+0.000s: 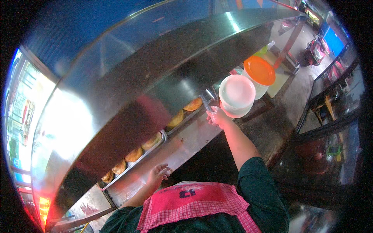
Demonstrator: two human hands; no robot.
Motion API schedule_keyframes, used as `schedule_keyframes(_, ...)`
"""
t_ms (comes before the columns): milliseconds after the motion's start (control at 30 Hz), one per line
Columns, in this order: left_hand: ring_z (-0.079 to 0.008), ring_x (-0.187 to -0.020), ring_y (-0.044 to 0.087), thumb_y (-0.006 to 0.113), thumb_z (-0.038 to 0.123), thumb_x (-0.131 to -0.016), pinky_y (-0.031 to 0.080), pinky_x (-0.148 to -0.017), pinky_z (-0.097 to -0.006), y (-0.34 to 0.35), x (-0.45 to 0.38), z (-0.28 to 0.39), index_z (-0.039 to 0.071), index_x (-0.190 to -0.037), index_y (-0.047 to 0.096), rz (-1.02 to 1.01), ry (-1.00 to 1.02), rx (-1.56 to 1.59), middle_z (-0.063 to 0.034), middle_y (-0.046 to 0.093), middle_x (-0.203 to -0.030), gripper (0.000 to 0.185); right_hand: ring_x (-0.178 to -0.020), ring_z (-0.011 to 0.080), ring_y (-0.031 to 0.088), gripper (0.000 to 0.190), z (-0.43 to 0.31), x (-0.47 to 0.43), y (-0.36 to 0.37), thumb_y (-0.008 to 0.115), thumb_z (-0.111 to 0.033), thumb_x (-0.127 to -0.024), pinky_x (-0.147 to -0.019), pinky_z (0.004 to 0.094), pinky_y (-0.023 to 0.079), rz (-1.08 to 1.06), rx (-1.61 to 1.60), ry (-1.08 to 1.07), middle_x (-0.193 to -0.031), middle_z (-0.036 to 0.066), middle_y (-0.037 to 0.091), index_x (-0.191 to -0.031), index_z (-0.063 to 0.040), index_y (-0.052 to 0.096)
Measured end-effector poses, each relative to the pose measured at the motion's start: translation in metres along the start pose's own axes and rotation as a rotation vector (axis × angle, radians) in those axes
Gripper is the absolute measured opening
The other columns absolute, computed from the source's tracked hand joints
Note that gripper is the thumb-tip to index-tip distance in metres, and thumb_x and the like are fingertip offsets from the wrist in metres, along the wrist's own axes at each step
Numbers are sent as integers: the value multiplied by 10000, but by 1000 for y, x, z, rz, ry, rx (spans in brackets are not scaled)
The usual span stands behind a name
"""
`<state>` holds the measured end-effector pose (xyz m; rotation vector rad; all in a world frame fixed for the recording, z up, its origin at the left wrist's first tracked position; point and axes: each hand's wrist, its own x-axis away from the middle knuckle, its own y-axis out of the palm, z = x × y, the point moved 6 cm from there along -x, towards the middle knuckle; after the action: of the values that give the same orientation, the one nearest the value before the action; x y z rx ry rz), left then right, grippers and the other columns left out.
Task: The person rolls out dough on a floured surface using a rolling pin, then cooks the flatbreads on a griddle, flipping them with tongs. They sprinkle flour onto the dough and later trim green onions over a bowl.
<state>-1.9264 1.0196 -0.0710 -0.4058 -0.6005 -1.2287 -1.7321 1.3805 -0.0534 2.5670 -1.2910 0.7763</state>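
Note:
My right hand [216, 117], which appears to be in a thin clear plastic glove, is closed around a metal utensil [205, 102], probably tongs. Its working end reaches toward a golden-brown half-moon pastry [193, 104] in a metal tray, partly hidden under the counter's hood. Close beside this hand stands a stack of white plates [237, 91]. Over the near metal ledge [191, 137], my left hand [158, 174] hangs with bent fingers. A small whitish patch shows at its fingertips; whether it is a held thing is unclear. More pastries [134, 155] lie in another metal tray [137, 166].
An orange plate [259, 70] tops a second stack behind the white one. A large curved metal and glass hood [174, 78] overhangs the trays. Farther right are a pale board [278, 86], a dark glass-fronted cabinet [329, 116] and a parked motorcycle [316, 52].

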Motion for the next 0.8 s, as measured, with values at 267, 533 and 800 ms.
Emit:
schedule_keyframes(267, -170, -780, 618, 568, 193, -934, 522, -667, -286, 4, -9, 4, -30, -1263, 470, -58, 19, -25, -137, 624, -1100, 409, -582, 241, 613, 403, -2, -13, -7, 570, -288, -911, -469, 387, 461, 201, 411, -229, -800, 154, 626, -1171, 8, 485)
schedule_keyframes(533, -194, -773, 643, 544, 96, -922, 529, -628, -292, 5, -3, 15, -63, -1231, 481, -21, 53, 61, -165, 618, -1062, 353, -589, 273, 597, 322, -3, -14, 55, 579, -330, -881, -551, 440, 465, 137, 375, -284, -666, 135, 613, -989, -27, 559)
schedule_keyframes(800, -185, -720, 636, 523, 87, -929, 531, -606, -283, 12, -26, 24, -66, -1250, 460, -175, 90, -41, -190, 612, -1082, 361, -512, 113, 524, 276, 50, 90, 45, 556, -235, -931, -416, 274, 420, 105, -249, -301, -718, 16, 540, -1139, -64, 495)
